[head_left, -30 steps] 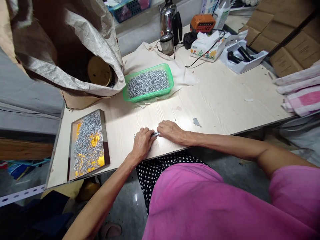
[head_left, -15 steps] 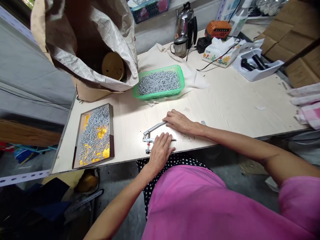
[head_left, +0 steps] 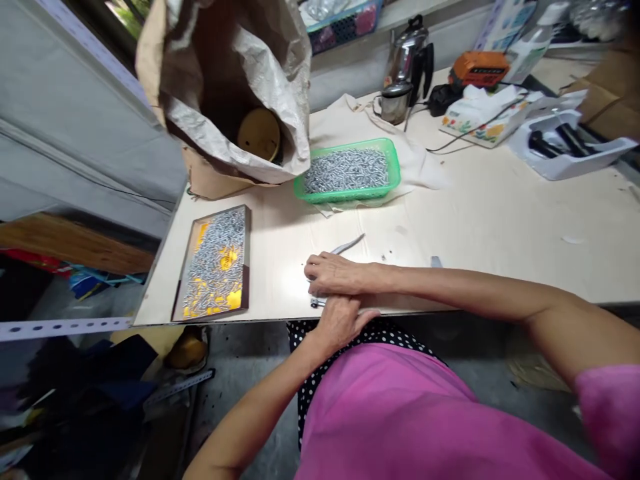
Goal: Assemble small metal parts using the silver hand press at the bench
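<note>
Low over the front edge of the table, my right hand (head_left: 335,273) lies across a metal plier-like tool, its fingers curled over the tool's head. One grey lever handle of the pliers (head_left: 353,243) sticks out behind that hand, and a small metal end (head_left: 316,303) shows below it. My left hand (head_left: 343,321) is tucked under the right one with its thumb stretched out to the right. Its fingers are covered, so their grip cannot be made out. Whatever sits in the tool's jaws is hidden as well.
A shallow tray (head_left: 247,257) of small metal pins lies left, and a green basket (head_left: 395,163) of similar pins stands behind. A big open sack (head_left: 295,143) rises at back left. Kettle (head_left: 407,50), tissue pack (head_left: 475,117) and white holder (head_left: 550,163) stand back right.
My right hand has moved left from the lever handle to the tool's head, now over my left hand's fingers. The lever handle points free. The view has shifted left.
</note>
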A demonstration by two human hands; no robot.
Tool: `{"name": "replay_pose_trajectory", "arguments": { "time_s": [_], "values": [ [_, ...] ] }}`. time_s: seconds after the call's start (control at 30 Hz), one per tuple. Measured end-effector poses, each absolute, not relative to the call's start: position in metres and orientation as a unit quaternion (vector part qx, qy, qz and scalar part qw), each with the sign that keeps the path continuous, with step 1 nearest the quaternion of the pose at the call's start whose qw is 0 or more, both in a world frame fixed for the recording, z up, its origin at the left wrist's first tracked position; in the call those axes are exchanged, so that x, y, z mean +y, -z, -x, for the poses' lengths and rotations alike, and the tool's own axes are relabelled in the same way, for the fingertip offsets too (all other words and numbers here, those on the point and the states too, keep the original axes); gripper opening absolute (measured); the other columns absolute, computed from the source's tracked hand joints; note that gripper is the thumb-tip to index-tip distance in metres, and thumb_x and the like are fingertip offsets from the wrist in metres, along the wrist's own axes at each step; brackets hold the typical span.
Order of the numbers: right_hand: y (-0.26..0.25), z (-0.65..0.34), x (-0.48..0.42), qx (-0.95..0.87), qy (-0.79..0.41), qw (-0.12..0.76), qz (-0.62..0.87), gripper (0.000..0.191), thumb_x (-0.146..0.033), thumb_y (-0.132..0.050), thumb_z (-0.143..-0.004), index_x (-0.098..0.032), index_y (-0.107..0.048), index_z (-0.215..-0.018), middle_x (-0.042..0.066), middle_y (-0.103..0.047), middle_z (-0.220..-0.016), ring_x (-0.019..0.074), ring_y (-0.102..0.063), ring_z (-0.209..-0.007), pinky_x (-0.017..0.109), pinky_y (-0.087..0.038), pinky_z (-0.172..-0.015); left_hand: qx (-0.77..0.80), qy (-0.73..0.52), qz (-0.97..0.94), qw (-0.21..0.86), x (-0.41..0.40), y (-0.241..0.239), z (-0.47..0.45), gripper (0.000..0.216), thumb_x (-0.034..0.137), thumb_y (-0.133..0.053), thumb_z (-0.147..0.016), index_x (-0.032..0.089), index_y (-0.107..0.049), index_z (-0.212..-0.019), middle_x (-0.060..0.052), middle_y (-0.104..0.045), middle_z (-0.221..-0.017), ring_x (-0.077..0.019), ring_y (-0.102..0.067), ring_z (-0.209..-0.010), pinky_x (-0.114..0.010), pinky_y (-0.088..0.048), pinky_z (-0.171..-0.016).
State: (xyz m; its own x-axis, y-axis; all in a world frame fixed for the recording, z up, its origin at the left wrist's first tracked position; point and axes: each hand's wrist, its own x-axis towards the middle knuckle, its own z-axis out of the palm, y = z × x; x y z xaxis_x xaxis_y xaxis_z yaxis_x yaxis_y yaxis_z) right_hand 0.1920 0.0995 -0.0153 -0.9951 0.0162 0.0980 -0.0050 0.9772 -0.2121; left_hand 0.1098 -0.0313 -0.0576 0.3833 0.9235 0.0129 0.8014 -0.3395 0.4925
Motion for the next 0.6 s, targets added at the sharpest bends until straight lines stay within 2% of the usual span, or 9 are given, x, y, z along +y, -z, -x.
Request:
{"name": "replay_pose_trajectory", "arguments": {
  "time_s": [0.17, 0.3, 0.47, 0.6],
  "values": [
    [0.024, -0.176, 0.101, -0.993, -0.099, 0.06, -0.039, 0.016, -0.02, -0.073, -0.094, -0.02, -0.072, -0.078, 0.006, -0.065, -0.098, 0.0233, -0.048, -0.096, 0.036, -0.031, -0.074, 0.538, -0.145, -0.804, 0.21, -0.035, 0.059, -0.111, 0.05, 0.052, -0.061, -0.101, 0.017, -0.063, -0.137, -0.019, -0.071, -0.134, -0.0381, -0.065, -0.13, -0.054, -0.053, -0.11],
    [0.029, -0.182, 0.103, -0.981, -0.15, 0.104, -0.064, 0.012, -0.019, -0.074, -0.094, -0.02, -0.071, -0.082, 0.004, -0.067, -0.099, 0.0212, -0.05, -0.094, 0.035, -0.034, -0.076, 0.541, -0.142, -0.804, 0.202, -0.036, 0.057, -0.113, 0.055, 0.055, -0.06, -0.1, 0.018, -0.061, -0.14, -0.018, -0.07, -0.135, -0.0366, -0.067, -0.128, -0.051, -0.055, -0.108],
    [0.03, -0.183, 0.1, -0.974, -0.171, 0.113, -0.097, 0.014, -0.019, -0.074, -0.093, -0.021, -0.068, -0.081, 0.004, -0.068, -0.096, 0.0217, -0.053, -0.096, 0.035, -0.036, -0.078, 0.539, -0.128, -0.803, 0.218, -0.034, 0.055, -0.113, 0.058, 0.056, -0.058, -0.101, 0.013, -0.063, -0.14, -0.02, -0.071, -0.133, -0.0369, -0.069, -0.124, -0.051, -0.057, -0.106],
    [0.014, -0.173, 0.096, -0.959, -0.196, 0.173, -0.112, 0.012, -0.017, -0.061, -0.101, -0.021, -0.068, -0.092, 0.003, -0.069, -0.093, 0.0192, -0.056, -0.089, 0.035, -0.041, -0.081, 0.529, -0.132, -0.801, 0.248, -0.033, 0.048, -0.11, 0.053, 0.054, -0.058, -0.102, 0.015, -0.065, -0.138, -0.017, -0.072, -0.134, -0.0336, -0.068, -0.124, -0.047, -0.058, -0.104]
  ]
}}
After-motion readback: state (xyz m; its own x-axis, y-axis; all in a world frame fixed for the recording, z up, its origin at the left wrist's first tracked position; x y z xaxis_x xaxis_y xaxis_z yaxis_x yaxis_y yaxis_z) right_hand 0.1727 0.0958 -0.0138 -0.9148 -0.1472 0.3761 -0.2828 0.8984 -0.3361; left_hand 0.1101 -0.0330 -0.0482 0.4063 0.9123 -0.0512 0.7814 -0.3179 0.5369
